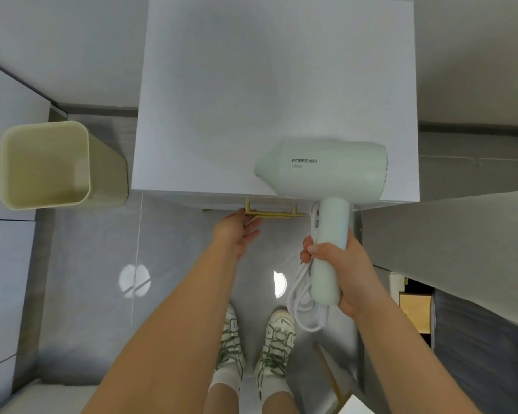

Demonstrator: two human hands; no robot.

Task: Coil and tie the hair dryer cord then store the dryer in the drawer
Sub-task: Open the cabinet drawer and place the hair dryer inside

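Note:
A pale green hair dryer [323, 168] is held over the front right corner of a white cabinet [275, 85]. My right hand [335, 264] grips its handle together with the coiled white cord [302, 297], whose loops hang below the hand. My left hand [237, 231] reaches to the gold drawer handle [274, 213] at the cabinet's front edge, palm up, with the fingers at the left end of the bar. The drawer front shows as a thin strip under the cabinet top, and the drawer looks closed.
A beige waste bin [45, 165] stands on the floor left of the cabinet. A grey counter edge [461, 249] runs along the right. My two feet in white sneakers [254, 339] stand on the grey tiled floor below.

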